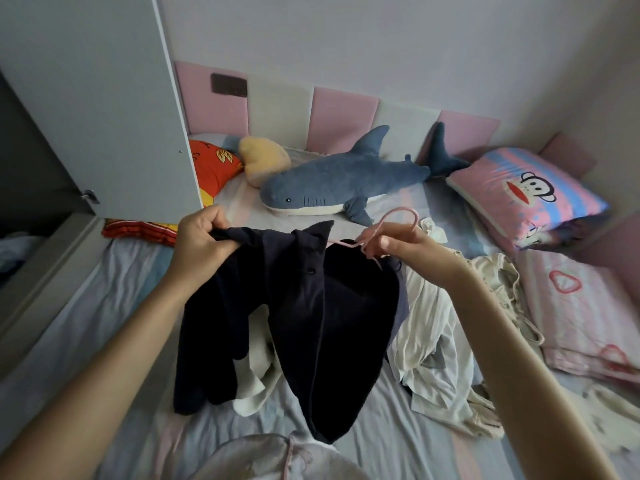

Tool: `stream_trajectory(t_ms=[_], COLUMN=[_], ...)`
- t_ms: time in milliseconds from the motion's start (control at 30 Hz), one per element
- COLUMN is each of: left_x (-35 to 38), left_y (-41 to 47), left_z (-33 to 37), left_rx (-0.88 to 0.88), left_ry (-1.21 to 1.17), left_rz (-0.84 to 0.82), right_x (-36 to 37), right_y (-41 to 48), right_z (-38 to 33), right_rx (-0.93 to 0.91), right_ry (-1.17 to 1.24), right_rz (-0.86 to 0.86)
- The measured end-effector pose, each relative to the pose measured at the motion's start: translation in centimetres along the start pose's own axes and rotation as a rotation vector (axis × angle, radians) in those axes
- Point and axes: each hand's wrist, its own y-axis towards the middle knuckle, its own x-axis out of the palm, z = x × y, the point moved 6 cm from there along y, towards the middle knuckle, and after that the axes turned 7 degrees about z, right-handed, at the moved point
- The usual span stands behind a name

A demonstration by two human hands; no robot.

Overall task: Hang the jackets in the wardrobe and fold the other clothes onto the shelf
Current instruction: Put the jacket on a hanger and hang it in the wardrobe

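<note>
A dark navy jacket (311, 317) hangs in the air over the bed, collar up, one sleeve dangling at the left. My left hand (202, 237) grips its left shoulder by the collar. My right hand (398, 245) holds a pink hanger (398, 216) just below the hook. The hanger's arm runs into the jacket's neck opening. Pale cream and white clothes (433, 327) lie crumpled on the bed under and to the right of the jacket. The open wardrobe door (104, 98) stands at the upper left, with the dark wardrobe interior (24, 216) beside it.
A blue plush shark (339, 181), a yellow heart cushion (265, 161) and an orange pillow (211, 164) lie at the back of the bed. A pink striped monkey pillow (526, 195) and a folded pink quilt (581, 306) lie at the right. Padded wall panels (343, 116) line the back.
</note>
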Motion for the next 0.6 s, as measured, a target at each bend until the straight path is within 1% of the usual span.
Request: stream_trajectory(t_ms=[67, 100, 133, 167, 233, 267, 300, 333, 400, 433, 467, 500, 533, 567, 600], left_x=[-0.3, -0.2, -0.1, 0.1, 0.1, 0.0, 0.1, 0.7, 3.6, 5.7, 8.0, 10.2, 12.3, 14.0, 14.9], left_y=[0.3, 0.2, 0.1, -0.2, -1.1, -1.5, -2.1, -2.8, -4.8, -6.0, -7.4, -8.8, -10.2, -11.6, -12.9], left_z=[0.1, 0.2, 0.4, 0.6, 1.1, 1.4, 1.9, 2.6, 4.6, 5.8, 6.8, 7.6, 7.7, 7.5, 6.6], left_rx=[-0.027, -0.035, -0.034, -0.028, -0.014, -0.009, 0.002, 0.029, 0.126, 0.188, 0.25, 0.289, 0.3, 0.281, 0.265], left_ry=[-0.01, -0.012, -0.007, 0.011, 0.091, 0.145, 0.197, 0.24, 0.303, 0.342, 0.382, 0.408, 0.398, 0.368, 0.313], left_rz=[0.01, 0.021, 0.044, 0.079, 0.202, 0.273, 0.339, 0.381, 0.354, 0.291, 0.19, 0.035, -0.169, -0.41, -0.625], right_x=[0.9, 1.1, 0.9, 0.4, -1.2, -1.7, -1.6, -0.7, 2.2, 2.9, 2.7, 2.1, 1.1, 0.0, -0.8], right_y=[-0.3, -0.2, 0.2, 0.4, -0.2, -0.6, -0.4, 0.3, 2.2, 3.3, 4.0, 4.6, 4.7, 4.8, 4.4], right_z=[-0.3, -0.4, -0.3, -0.4, -0.3, 0.1, 0.5, 0.7, 1.2, 1.4, 1.3, 1.4, 1.4, 1.8, 2.2], right_rx=[0.01, 0.021, 0.038, 0.081, 0.137, 0.181, 0.233, 0.285, 0.4, 0.429, 0.441, 0.452, 0.469, 0.498, 0.521], right_ry=[0.048, 0.003, -0.061, -0.131, -0.247, -0.249, -0.21, -0.135, 0.06, 0.145, 0.206, 0.261, 0.246, 0.152, -0.017], right_rz=[-0.074, -0.022, 0.103, 0.276, 0.72, 0.835, 0.843, 0.752, 0.488, 0.446, 0.475, 0.526, 0.559, 0.558, 0.508])
